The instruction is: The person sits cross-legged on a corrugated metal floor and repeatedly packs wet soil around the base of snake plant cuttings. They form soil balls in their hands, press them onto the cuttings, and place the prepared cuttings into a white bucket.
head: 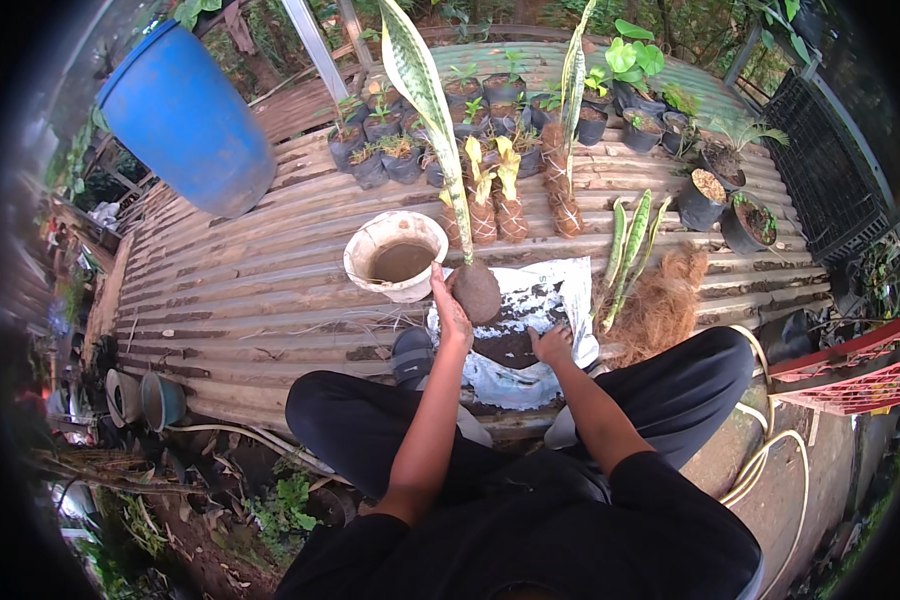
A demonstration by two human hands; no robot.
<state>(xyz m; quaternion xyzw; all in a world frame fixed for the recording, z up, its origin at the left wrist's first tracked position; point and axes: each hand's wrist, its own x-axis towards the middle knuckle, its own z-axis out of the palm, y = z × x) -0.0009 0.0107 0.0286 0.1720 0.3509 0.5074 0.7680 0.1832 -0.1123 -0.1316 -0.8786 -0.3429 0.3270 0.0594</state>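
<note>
My left hand (pixel 454 315) holds a ball of soil (pixel 477 292) against its palm, and a tall variegated snake plant leaf (pixel 435 112) rises out of the ball. Under it lies an opened white plastic sack (pixel 570 289) with dark soil (pixel 510 345) on it. My right hand (pixel 553 345) rests at the right side of this soil, fingers spread; whether it grips any soil cannot be told. Left of the ball stands a whitish plastic pot (pixel 358 251) with muddy water inside. Cut snake plant leaves (pixel 634 240) lean beside brown coconut fibre (pixel 664 307) on the right.
Corrugated metal sheeting (pixel 232 277) forms the work surface. Several fibre-wrapped, tied root balls (pixel 511 217) stand beyond the sack, before rows of black nursery bags (pixel 401 161). A blue plastic drum (pixel 191 120) stands at the far left, a red plastic crate (pixel 855 367) at the right.
</note>
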